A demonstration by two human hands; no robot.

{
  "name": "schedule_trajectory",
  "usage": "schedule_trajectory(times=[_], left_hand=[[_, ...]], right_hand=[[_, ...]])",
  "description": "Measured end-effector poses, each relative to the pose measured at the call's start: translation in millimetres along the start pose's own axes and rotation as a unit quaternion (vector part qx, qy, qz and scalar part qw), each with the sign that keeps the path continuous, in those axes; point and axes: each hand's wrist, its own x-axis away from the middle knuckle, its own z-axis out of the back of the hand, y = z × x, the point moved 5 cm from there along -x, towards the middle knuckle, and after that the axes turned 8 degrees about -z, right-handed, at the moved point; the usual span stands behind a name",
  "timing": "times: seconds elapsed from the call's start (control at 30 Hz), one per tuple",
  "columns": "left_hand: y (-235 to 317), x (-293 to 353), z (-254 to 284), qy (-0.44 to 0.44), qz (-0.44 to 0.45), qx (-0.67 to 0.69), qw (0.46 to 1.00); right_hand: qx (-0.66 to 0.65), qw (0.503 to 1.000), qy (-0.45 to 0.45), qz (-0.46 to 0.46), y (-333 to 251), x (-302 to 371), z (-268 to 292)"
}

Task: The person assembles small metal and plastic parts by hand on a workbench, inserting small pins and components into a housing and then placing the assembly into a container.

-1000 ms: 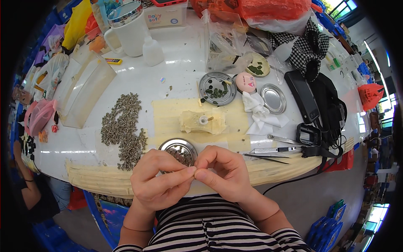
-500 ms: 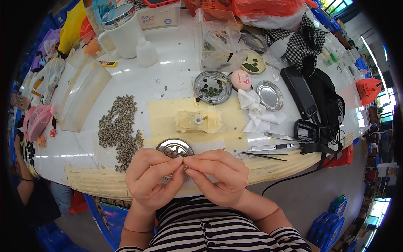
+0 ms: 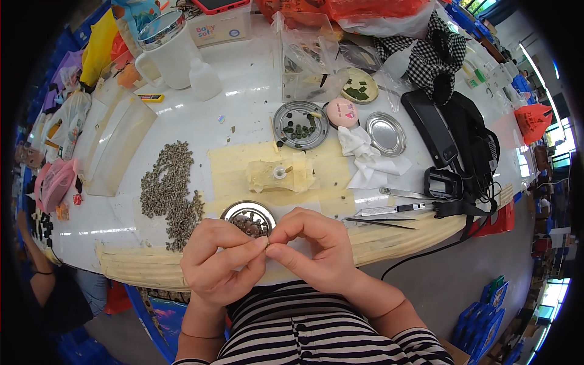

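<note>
Close to the table's front edge, my left hand [image 3: 220, 261] and my right hand [image 3: 316, 250] meet with thumbs and index fingertips pinched together. Whatever sits between the fingertips is too small to name. Just behind them stands a round metal dish [image 3: 267, 211] with small greyish-brown pieces [image 3: 248, 224] in it, partly covered by my left hand. A heap of small grey pieces [image 3: 172, 188] lies to the left of the dish. Beyond it is a block wrapped in yellowish tape [image 3: 258, 175], with a small white ring [image 3: 279, 173] on top.
A metal dish [image 3: 275, 131] of dark green pieces, a pink round case [image 3: 342, 114], crumpled tissue [image 3: 359, 155] and a metal lid [image 3: 385, 134] stand farther back. Tweezers [image 3: 386, 222], a craft knife [image 3: 389, 210] and a black strap bag [image 3: 480, 146] lie right. A white mug [image 3: 170, 61] stands back left.
My right hand's fingers have shifted, with the index finger now more arched and the thumb straighter at the pinch. The view has moved slightly; my left hand stays nearly in place.
</note>
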Motion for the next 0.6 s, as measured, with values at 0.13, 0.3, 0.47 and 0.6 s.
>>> schedule_trajectory(times=[0.13,0.3,0.47,0.6], left_hand=[[1.0,0.4,0.3,-0.003,-0.009,0.008,1.000],[-0.3,0.2,-0.3,-0.005,-0.003,0.025,1.000],[-1.7,-2.5,-1.0,-0.007,-0.003,0.033,0.999],[-4.0,-4.0,-2.4,0.010,0.010,-0.001,1.000]], right_hand=[[-0.058,0.997,-0.022,-0.045,6.0,0.6,-2.4],[-0.097,0.992,-0.046,-0.063,9.2,0.9,-3.1],[-0.114,0.990,-0.059,-0.062,11.7,2.5,-0.3],[-0.039,0.997,0.067,-0.008,2.0,2.0,3.2]])
